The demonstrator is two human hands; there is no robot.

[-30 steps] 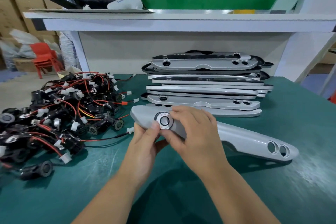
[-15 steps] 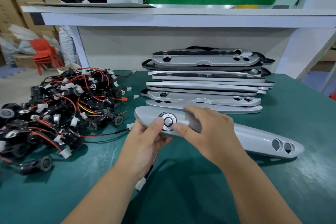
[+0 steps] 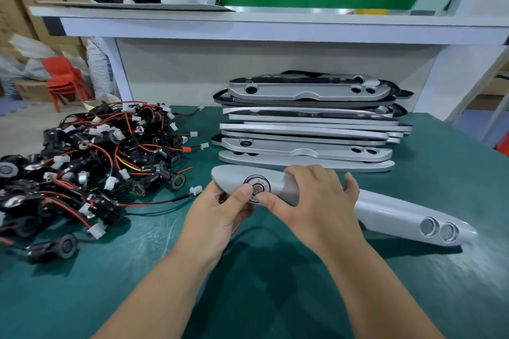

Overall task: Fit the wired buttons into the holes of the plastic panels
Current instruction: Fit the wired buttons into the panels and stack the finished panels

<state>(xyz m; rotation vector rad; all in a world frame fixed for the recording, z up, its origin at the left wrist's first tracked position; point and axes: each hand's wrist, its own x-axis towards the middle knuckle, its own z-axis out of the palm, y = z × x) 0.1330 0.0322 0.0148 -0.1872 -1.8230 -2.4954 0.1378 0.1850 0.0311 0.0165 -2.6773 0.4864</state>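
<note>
A long silver plastic panel [image 3: 391, 215] lies across the green table in front of me. A round wired button [image 3: 257, 187] sits in the hole near its left end; two holes at its right end are bare. My left hand [image 3: 217, 215] grips the panel's left end from below, thumb pressing the button's rim. My right hand [image 3: 314, 198] wraps over the panel just right of the button, thumb on the button's lower edge. A red wire hangs below the panel between my hands.
A tangled heap of black wired buttons [image 3: 91, 162] with red wires and white plugs covers the table's left side. A stack of silver panels [image 3: 305, 121] stands behind the held one. A white shelf [image 3: 275, 27] overhangs the back.
Both thumbs have closed in on the button from either side. My right hand slid right along the panel, fingers now curled over its far edge. The panel sits slightly further from me.
</note>
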